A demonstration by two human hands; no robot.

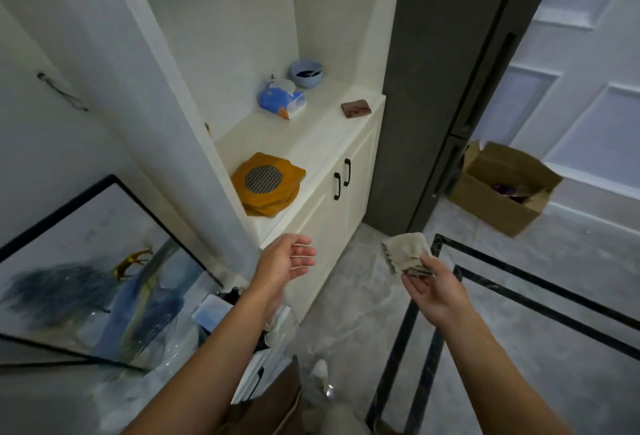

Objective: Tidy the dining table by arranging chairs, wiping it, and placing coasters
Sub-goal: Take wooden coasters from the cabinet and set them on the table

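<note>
Far left, propped against the white wall: a large black-framed painting in blue and gold (86, 261), with clear plastic wrapping and clutter at its foot, too jumbled to sort out.

Next along, the left hand (284, 261): empty, palm turned inward, fingers loosely spread, hovering just below the front edge of the cream cabinet ledge (311, 143).

On that ledge, nearest the hand: a stack of mustard-yellow square coasters with a round woven mesh centre (266, 181). Unclear how many in the stack. Further back: a blue soft pack of tissues (281, 102), a pale blue round bowl (306, 71) with something dark inside, and a small brown rectangular object (356, 108) of unclear kind.

Right of centre, the right hand (429, 289): pinching a small folded beige cloth (407, 252) between thumb and fingertips, held above the grey floor and apart from the cabinet.

Further right: a tall dark grey door panel (433, 88), then an open brown cardboard box (502, 185) on the floor, contents barely visible.

Progress, as a judgement: coasters not yet collected, so placing remains. No way to tell about chairs or wiping, with the dining table out of view. Black bars at lower right (519, 282): floor inlay or furniture frame, hard to say.
</note>
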